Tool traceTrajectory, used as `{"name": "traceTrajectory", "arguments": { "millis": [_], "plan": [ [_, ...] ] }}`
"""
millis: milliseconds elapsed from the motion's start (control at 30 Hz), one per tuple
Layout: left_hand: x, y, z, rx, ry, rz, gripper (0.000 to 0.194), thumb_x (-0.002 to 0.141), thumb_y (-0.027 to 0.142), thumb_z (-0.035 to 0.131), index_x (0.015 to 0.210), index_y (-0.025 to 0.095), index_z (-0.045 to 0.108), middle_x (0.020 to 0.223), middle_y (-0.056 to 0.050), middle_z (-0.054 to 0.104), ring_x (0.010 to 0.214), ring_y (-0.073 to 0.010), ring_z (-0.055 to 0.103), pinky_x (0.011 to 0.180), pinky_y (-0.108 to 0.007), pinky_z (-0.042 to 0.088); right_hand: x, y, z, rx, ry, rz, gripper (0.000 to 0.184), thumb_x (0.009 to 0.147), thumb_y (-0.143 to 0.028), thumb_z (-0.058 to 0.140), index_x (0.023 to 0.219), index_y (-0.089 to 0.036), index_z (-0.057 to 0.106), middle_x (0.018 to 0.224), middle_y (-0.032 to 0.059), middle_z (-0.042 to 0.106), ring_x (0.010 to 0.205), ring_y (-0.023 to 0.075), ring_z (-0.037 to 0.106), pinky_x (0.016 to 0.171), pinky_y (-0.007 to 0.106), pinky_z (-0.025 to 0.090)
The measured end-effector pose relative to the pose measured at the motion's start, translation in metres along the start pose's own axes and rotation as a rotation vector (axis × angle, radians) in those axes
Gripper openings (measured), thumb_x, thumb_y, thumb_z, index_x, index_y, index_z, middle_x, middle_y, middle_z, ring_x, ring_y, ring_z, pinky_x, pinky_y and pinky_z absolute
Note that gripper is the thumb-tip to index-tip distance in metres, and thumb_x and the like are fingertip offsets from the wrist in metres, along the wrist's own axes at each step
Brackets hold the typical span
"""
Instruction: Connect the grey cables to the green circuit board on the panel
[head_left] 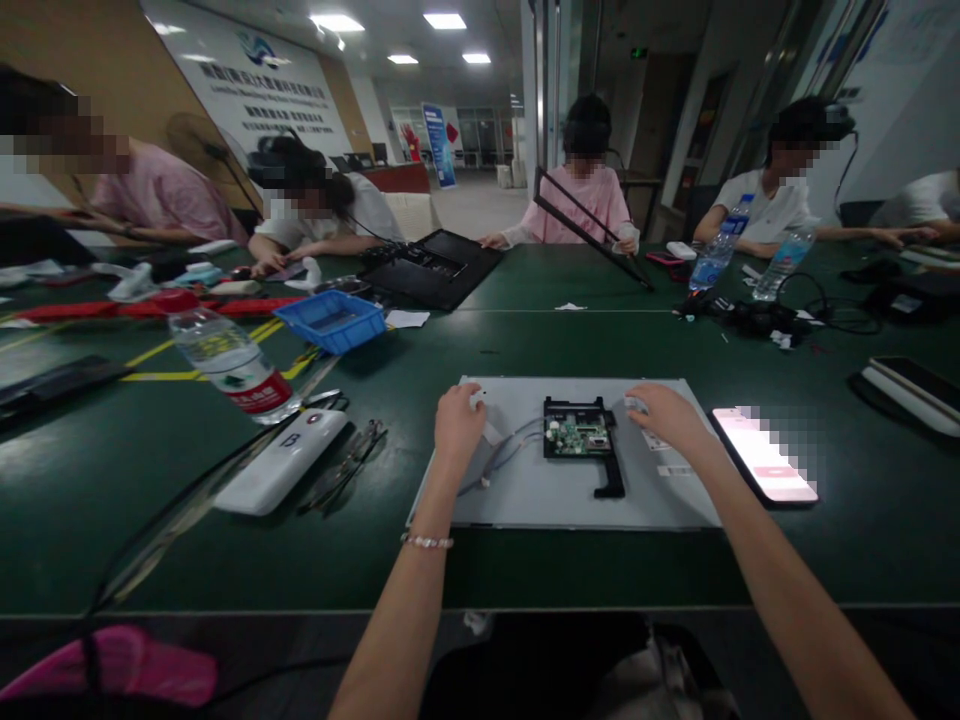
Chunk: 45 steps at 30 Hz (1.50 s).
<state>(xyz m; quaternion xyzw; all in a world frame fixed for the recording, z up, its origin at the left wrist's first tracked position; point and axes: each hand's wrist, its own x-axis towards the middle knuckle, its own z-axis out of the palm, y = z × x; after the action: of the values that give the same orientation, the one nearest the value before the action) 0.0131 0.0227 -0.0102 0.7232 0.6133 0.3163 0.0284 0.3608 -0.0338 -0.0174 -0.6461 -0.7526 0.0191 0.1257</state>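
Observation:
A flat light-grey panel [517, 505] lies on the table in front of me. On its middle sits a green circuit board [576, 436] in a black plastic bracket [611, 475], with thin grey cables [504, 455] running off to the left. My left hand [459, 428] is over the panel's far left part, its fingers curled by a small whitish piece. Over the far right part is my right hand [669, 418], fingers bent together around a small whitish bit. What either hand pinches is too small to name.
Right of the panel lies a lit phone [757, 455]. To the left are a white power bank [285, 462], glasses [346, 465], a water bottle [236, 360] and a blue tray [334, 320]. Several people sit around the table; one holds a black frame [592, 225].

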Motion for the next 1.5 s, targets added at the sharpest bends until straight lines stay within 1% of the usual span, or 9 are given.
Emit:
{"name": "traceTrajectory", "arguments": {
  "millis": [100, 200, 433, 633, 900, 1067, 1233, 1367, 1500],
  "plan": [
    [-0.001, 0.008, -0.001, 0.007, 0.012, 0.059, 0.028, 0.080, 0.013, 0.049, 0.105, 0.019, 0.060, 0.111, -0.008, 0.057, 0.108, -0.0249, 0.051, 0.098, -0.040, 0.038, 0.004, -0.003, 0.000, -0.097, -0.015, -0.002, 0.025, 0.086, -0.027, 0.052, 0.107, -0.018, 0.063, 0.110, 0.0101, 0.064, 0.101, 0.0236, 0.058, 0.083, 0.031, 0.042],
    [-0.005, 0.022, 0.001, -0.062, -0.028, 0.177, 0.029, 0.083, 0.014, 0.047, 0.109, 0.020, 0.057, 0.114, -0.008, 0.054, 0.111, -0.0237, 0.048, 0.101, -0.040, 0.036, 0.004, -0.007, 0.001, -0.159, 0.023, 0.024, 0.023, 0.090, -0.027, 0.045, 0.100, -0.018, 0.064, 0.102, 0.0099, 0.066, 0.094, 0.0224, 0.060, 0.076, 0.029, 0.042],
    [-0.015, 0.061, 0.017, -0.246, -0.270, 0.370, 0.037, 0.088, 0.026, 0.047, 0.125, 0.018, 0.046, 0.122, -0.008, 0.050, 0.117, -0.0217, 0.046, 0.102, -0.035, 0.036, 0.002, -0.011, 0.006, -0.153, 0.063, 0.061, 0.027, 0.093, -0.025, 0.039, 0.094, -0.019, 0.065, 0.096, 0.0075, 0.067, 0.091, 0.0200, 0.060, 0.073, 0.027, 0.040],
    [-0.009, 0.082, 0.032, -0.238, -0.401, 0.407, 0.043, 0.088, 0.033, 0.048, 0.127, 0.014, 0.044, 0.124, -0.013, 0.048, 0.117, -0.0259, 0.046, 0.101, -0.039, 0.037, 0.002, -0.007, 0.010, -0.124, 0.091, 0.072, 0.026, 0.093, -0.026, 0.041, 0.096, -0.019, 0.066, 0.098, 0.0067, 0.067, 0.093, 0.0203, 0.060, 0.074, 0.027, 0.040],
    [-0.020, 0.078, 0.042, -0.264, -0.380, 0.432, 0.049, 0.087, 0.035, 0.049, 0.132, 0.016, 0.038, 0.131, -0.013, 0.042, 0.121, -0.0256, 0.044, 0.103, -0.039, 0.036, 0.003, -0.008, 0.013, -0.092, 0.083, 0.093, 0.025, 0.091, -0.024, 0.043, 0.098, -0.020, 0.066, 0.100, 0.0060, 0.067, 0.095, 0.0193, 0.059, 0.078, 0.027, 0.041],
    [-0.020, 0.071, 0.039, -0.322, -0.458, 0.383, 0.055, 0.087, 0.039, 0.049, 0.134, 0.015, 0.034, 0.134, -0.014, 0.039, 0.123, -0.0259, 0.043, 0.105, -0.038, 0.035, 0.002, -0.007, 0.013, -0.075, 0.082, 0.089, 0.024, 0.090, -0.021, 0.044, 0.099, -0.019, 0.066, 0.100, 0.0070, 0.068, 0.097, 0.0190, 0.060, 0.081, 0.027, 0.042],
    [-0.019, 0.068, 0.040, -0.325, -0.492, 0.395, 0.067, 0.084, 0.044, 0.054, 0.138, 0.013, 0.030, 0.138, -0.015, 0.035, 0.128, -0.0276, 0.037, 0.108, -0.039, 0.031, 0.002, -0.010, 0.010, -0.065, 0.102, 0.137, 0.025, 0.090, -0.022, 0.044, 0.101, -0.020, 0.066, 0.103, 0.0064, 0.068, 0.096, 0.0197, 0.061, 0.080, 0.028, 0.042],
    [-0.019, 0.068, 0.042, -0.298, -0.490, 0.381, 0.069, 0.082, 0.042, 0.056, 0.138, 0.014, 0.029, 0.139, -0.015, 0.035, 0.128, -0.0287, 0.036, 0.107, -0.041, 0.031, 0.008, -0.024, 0.005, -0.018, 0.138, 0.115, 0.026, 0.091, -0.024, 0.043, 0.106, -0.021, 0.065, 0.105, 0.0052, 0.068, 0.097, 0.0194, 0.061, 0.082, 0.028, 0.042],
    [-0.018, 0.070, 0.043, -0.271, -0.472, 0.379, 0.069, 0.080, 0.039, 0.057, 0.137, 0.012, 0.030, 0.137, -0.016, 0.037, 0.127, -0.0289, 0.037, 0.106, -0.042, 0.032, 0.023, -0.051, 0.002, -0.023, 0.100, 0.029, 0.027, 0.092, -0.026, 0.042, 0.105, -0.022, 0.066, 0.102, 0.0063, 0.069, 0.096, 0.0204, 0.061, 0.079, 0.028, 0.043]
  ]
}}
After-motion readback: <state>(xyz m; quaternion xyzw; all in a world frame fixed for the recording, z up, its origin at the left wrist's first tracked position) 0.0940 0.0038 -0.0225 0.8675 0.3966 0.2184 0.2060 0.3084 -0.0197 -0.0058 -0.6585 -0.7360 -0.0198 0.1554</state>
